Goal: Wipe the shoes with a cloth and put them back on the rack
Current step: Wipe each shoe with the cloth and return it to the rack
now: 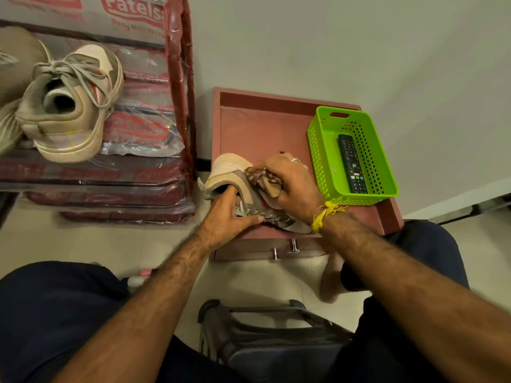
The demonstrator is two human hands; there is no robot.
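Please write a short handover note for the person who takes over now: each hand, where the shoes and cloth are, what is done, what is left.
Left hand: grips the shoe at its opening, holding it on its side on the small red table.
Right hand: presses the cloth on the shoe's side.
Second shoe: on the rack, left; whether it was wiped cannot be told.
Done: wiping of the held shoe is under way.
Left: finish wiping, then put it on the rack.

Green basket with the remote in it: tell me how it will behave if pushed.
The green basket looks like thin perforated plastic, so probably light and easy to slide on the smooth reddish table. The remote lies loose inside, so it may shift. Its low, wide shape makes tipping unlikely.
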